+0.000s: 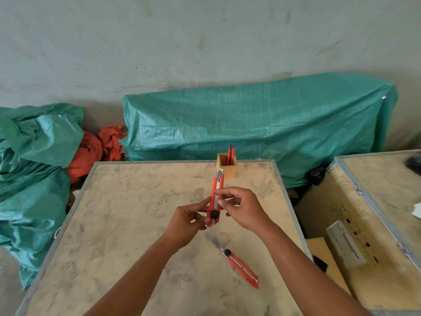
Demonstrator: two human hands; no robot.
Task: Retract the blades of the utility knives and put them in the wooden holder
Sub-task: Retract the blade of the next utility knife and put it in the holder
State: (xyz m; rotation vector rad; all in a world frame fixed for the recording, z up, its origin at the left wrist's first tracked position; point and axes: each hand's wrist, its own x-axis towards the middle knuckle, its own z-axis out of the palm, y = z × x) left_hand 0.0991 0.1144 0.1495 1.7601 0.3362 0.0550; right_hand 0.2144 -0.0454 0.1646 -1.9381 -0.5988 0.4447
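Observation:
I hold a red utility knife upright above the middle of the wooden crate top. My left hand grips its lower end near the black knob. My right hand pinches its middle from the right. Only a short metal tip shows at its top. A second red utility knife lies flat on the crate nearer to me, its blade extended toward the far left. The small wooden holder stands at the crate's far edge with one red knife upright inside it.
A second wooden crate with metal edging stands to the right, a white label on its side. Green tarpaulin covers bulky items behind and to the left. Orange cloth lies between the tarpaulins. A grey wall rises behind.

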